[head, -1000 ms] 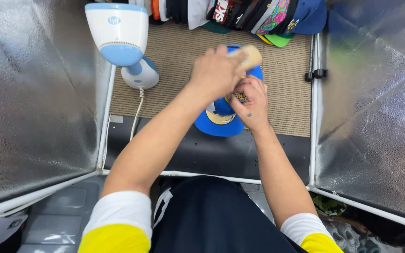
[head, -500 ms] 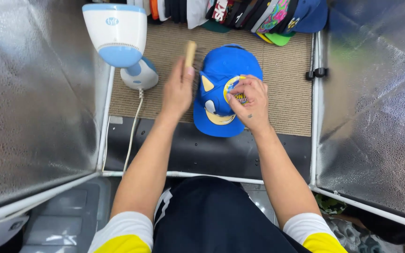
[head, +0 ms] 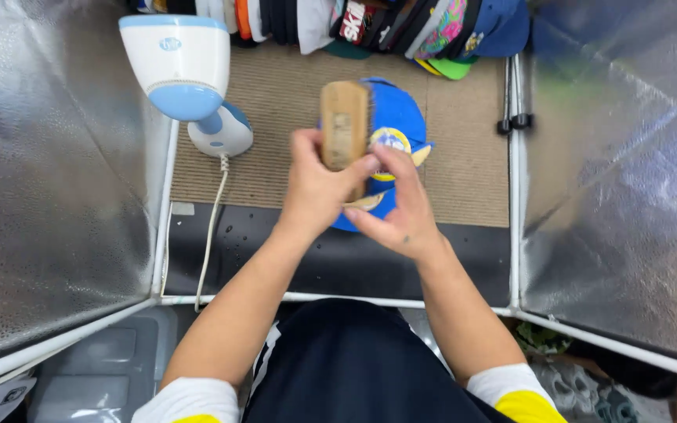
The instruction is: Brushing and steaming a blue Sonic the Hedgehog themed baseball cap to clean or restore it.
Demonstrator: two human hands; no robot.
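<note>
My left hand (head: 319, 192) grips a wooden-backed brush (head: 344, 125), held upright over the left side of a blue cap (head: 397, 117). The cap has a round yellow and white emblem on its front and a blue brim pointing toward me. My right hand (head: 401, 207) holds the cap from the front, thumb on the emblem and fingers around the brim. The cap sits above a tan woven mat (head: 276, 141), partly hidden by both hands.
A white and pale blue handheld steamer (head: 186, 70) stands at the left on the mat, its cord (head: 209, 227) trailing toward me. A row of several colourful caps (head: 385, 23) lines the back. Silver reflective panels (head: 48, 172) on white frames wall both sides.
My left hand has brought the brush from the mat beside the cap onto the cap's left side. The right hand has shifted its hold toward the brim, and the cap has turned.
</note>
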